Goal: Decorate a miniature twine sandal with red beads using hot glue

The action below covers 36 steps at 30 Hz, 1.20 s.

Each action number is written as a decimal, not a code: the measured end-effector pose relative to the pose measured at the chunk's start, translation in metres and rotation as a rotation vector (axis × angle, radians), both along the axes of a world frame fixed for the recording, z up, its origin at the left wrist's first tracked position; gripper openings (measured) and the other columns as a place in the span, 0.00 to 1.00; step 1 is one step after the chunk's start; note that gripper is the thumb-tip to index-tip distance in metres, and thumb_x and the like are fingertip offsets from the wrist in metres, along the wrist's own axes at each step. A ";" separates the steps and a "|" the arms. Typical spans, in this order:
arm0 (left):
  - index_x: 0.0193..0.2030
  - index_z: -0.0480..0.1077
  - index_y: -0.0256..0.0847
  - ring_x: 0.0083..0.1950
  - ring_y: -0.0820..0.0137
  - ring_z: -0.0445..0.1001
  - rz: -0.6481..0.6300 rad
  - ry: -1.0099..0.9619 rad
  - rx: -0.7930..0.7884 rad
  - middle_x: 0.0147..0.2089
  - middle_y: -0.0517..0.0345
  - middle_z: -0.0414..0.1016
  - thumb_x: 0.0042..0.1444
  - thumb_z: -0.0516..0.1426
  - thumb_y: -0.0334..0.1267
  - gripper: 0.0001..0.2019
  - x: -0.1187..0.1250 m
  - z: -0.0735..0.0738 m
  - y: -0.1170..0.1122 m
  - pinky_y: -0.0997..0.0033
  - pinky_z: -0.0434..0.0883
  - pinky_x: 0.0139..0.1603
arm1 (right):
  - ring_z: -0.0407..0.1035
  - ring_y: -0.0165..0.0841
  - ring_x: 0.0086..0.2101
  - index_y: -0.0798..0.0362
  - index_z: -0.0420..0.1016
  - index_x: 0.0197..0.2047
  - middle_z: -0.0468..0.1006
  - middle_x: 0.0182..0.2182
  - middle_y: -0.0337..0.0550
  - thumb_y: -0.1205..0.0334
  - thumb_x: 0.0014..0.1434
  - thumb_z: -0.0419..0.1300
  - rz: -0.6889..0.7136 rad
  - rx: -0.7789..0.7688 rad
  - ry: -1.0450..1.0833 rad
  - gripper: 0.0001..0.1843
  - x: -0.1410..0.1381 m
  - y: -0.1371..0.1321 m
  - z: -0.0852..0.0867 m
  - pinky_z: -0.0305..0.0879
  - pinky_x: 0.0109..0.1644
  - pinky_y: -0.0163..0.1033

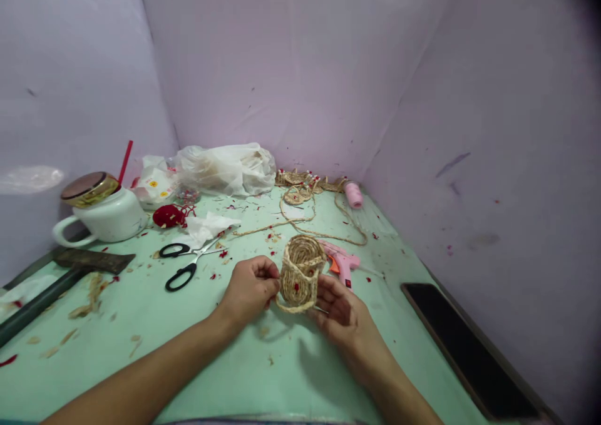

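Observation:
A small sandal woven from jute cord (pixel 300 273) is held just above the green table (pixel 197 356), between both my hands. My left hand (pixel 251 289) pinches its left side with closed fingers. My right hand (pixel 339 309) cups it from below and the right, fingers curled under the sole. A loose end of jute hangs from its bottom edge.
Black-handled scissors (pixel 184 262) lie left of my hands, a pink glue gun (pixel 342 262) just behind the sandal. Jute cord (pixel 305 228), woven pieces (pixel 298 187), a pink thread spool (pixel 353 194), a plastic bag (pixel 225 168), a white pot (pixel 106 215), a hammer (pixel 61 281) and a dark phone (pixel 462 343) surround them.

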<state>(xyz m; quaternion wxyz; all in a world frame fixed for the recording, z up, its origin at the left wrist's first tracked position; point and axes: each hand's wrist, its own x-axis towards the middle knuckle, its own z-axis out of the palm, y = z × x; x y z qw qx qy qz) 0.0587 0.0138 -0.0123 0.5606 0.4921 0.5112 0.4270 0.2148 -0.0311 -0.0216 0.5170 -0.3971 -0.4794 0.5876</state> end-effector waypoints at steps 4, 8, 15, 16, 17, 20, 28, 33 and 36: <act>0.20 0.60 0.39 0.12 0.78 0.59 -0.015 0.014 -0.018 0.12 0.69 0.62 0.33 0.53 0.29 0.05 0.001 0.001 -0.001 0.78 0.58 0.14 | 0.71 0.38 0.40 0.51 0.67 0.42 0.75 0.41 0.49 0.63 0.43 0.65 -0.007 0.021 0.019 0.21 0.001 -0.001 -0.006 0.67 0.44 0.45; 0.21 0.60 0.39 0.13 0.78 0.58 -0.072 0.065 -0.039 0.13 0.69 0.61 0.34 0.54 0.31 0.05 0.003 -0.004 0.000 0.78 0.56 0.14 | 0.72 0.37 0.39 0.52 0.69 0.41 0.77 0.39 0.48 0.63 0.45 0.64 -0.097 0.030 -0.019 0.18 0.003 -0.001 -0.011 0.67 0.46 0.44; 0.18 0.66 0.38 0.21 0.73 0.64 -0.084 0.648 0.274 0.18 0.61 0.66 0.46 0.53 0.38 0.10 -0.008 -0.001 -0.008 0.74 0.60 0.24 | 0.73 0.34 0.34 0.52 0.65 0.47 0.76 0.34 0.45 0.66 0.50 0.60 -0.420 0.290 -0.387 0.19 -0.002 -0.008 -0.017 0.71 0.39 0.40; 0.19 0.67 0.38 0.22 0.73 0.64 -0.053 0.735 0.398 0.18 0.60 0.67 0.47 0.54 0.39 0.10 -0.010 0.002 -0.013 0.73 0.59 0.25 | 0.73 0.34 0.34 0.52 0.63 0.48 0.76 0.34 0.45 0.67 0.51 0.59 -0.423 0.348 -0.439 0.20 -0.004 -0.011 -0.019 0.71 0.39 0.40; 0.20 0.68 0.39 0.22 0.73 0.64 -0.045 0.783 0.532 0.20 0.59 0.68 0.48 0.54 0.40 0.10 -0.011 0.004 -0.019 0.73 0.60 0.25 | 0.72 0.34 0.35 0.52 0.62 0.49 0.76 0.35 0.44 0.69 0.51 0.58 -0.417 0.401 -0.483 0.21 -0.005 -0.013 -0.021 0.71 0.40 0.40; 0.28 0.70 0.38 0.26 0.72 0.67 -0.127 0.741 0.887 0.25 0.56 0.72 0.49 0.54 0.36 0.05 -0.010 0.006 -0.032 0.74 0.62 0.27 | 0.72 0.33 0.35 0.51 0.59 0.52 0.76 0.35 0.43 0.71 0.52 0.56 -0.408 0.549 -0.593 0.23 -0.010 -0.018 -0.025 0.70 0.40 0.40; 0.30 0.68 0.38 0.25 0.74 0.68 -0.199 0.732 0.945 0.26 0.58 0.71 0.49 0.52 0.29 0.05 -0.009 -0.002 -0.033 0.76 0.63 0.25 | 0.69 0.32 0.33 0.52 0.62 0.46 0.72 0.33 0.43 0.73 0.51 0.56 -0.392 0.689 -0.684 0.18 -0.015 -0.018 -0.029 0.70 0.37 0.38; 0.29 0.69 0.38 0.22 0.76 0.67 -0.178 0.699 0.825 0.23 0.61 0.71 0.49 0.53 0.29 0.05 -0.008 -0.001 -0.036 0.77 0.64 0.23 | 0.69 0.31 0.30 0.52 0.65 0.38 0.73 0.28 0.41 0.74 0.52 0.55 -0.411 0.749 -0.744 0.11 -0.014 -0.019 -0.026 0.68 0.33 0.36; 0.35 0.70 0.37 0.21 0.76 0.67 -0.167 0.669 0.779 0.24 0.60 0.72 0.46 0.54 0.29 0.08 -0.008 -0.002 -0.035 0.78 0.65 0.23 | 0.69 0.31 0.28 0.52 0.65 0.35 0.73 0.26 0.40 0.74 0.52 0.55 -0.416 0.784 -0.768 0.09 -0.014 -0.018 -0.024 0.67 0.31 0.35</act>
